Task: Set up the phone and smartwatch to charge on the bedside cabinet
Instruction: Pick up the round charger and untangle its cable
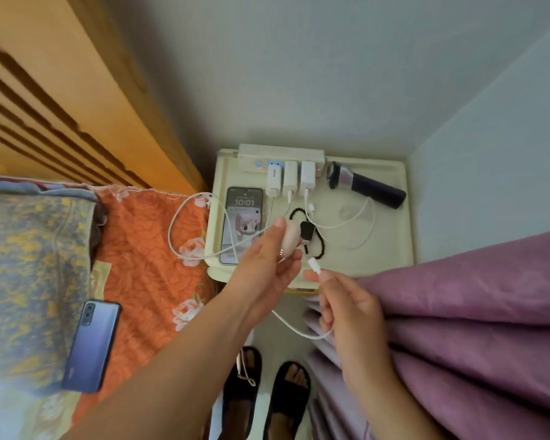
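On the cream bedside cabinet [388,249] a phone [240,217] lies face up with its screen lit at 10:01. Beside it lies a black smartwatch [306,233] with a beaded band. My left hand [267,265] holds a small pale oval device [290,239] above the cabinet's front. My right hand [346,312] pinches a white cable just behind its plug [313,265], a little apart from the oval device. A power strip [280,154] at the back carries three white chargers [290,177].
A dark electric shaver [369,187] lies at the cabinet's back right. A second phone [91,346] rests face down on the bed at left. Purple curtain [473,312] hangs on the right. White cables loop over the cabinet and the bed edge. My sandalled feet [264,395] stand below.
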`<state>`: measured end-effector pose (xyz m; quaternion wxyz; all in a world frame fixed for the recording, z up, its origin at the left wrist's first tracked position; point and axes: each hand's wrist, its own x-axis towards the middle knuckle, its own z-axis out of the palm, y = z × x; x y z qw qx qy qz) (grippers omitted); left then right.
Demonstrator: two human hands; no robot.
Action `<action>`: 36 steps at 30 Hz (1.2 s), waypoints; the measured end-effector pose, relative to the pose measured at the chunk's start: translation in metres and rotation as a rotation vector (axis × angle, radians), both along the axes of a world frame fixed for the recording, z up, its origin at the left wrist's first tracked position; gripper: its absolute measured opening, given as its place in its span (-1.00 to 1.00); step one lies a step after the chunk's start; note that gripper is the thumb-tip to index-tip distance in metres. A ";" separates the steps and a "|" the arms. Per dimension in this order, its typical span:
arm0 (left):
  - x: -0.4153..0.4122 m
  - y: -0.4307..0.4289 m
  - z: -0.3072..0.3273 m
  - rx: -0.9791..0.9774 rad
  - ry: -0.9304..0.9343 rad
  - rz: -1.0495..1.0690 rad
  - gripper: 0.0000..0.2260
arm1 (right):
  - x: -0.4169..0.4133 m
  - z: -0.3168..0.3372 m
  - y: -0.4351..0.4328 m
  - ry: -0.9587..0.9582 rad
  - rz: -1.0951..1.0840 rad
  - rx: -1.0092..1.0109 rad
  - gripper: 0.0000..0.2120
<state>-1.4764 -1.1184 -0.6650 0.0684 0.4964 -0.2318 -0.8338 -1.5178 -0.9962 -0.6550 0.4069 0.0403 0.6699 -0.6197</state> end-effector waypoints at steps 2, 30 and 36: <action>0.006 -0.004 0.016 0.013 0.049 0.028 -0.60 | 0.006 0.016 -0.008 0.025 0.037 -0.039 -0.77; 0.240 0.133 0.380 -0.273 0.513 -0.141 -0.70 | 0.261 0.340 0.142 0.318 -0.132 -0.415 -0.75; 0.244 0.170 0.424 -0.419 0.520 -0.242 -0.71 | 0.265 0.385 0.180 0.406 -0.151 -0.424 -0.71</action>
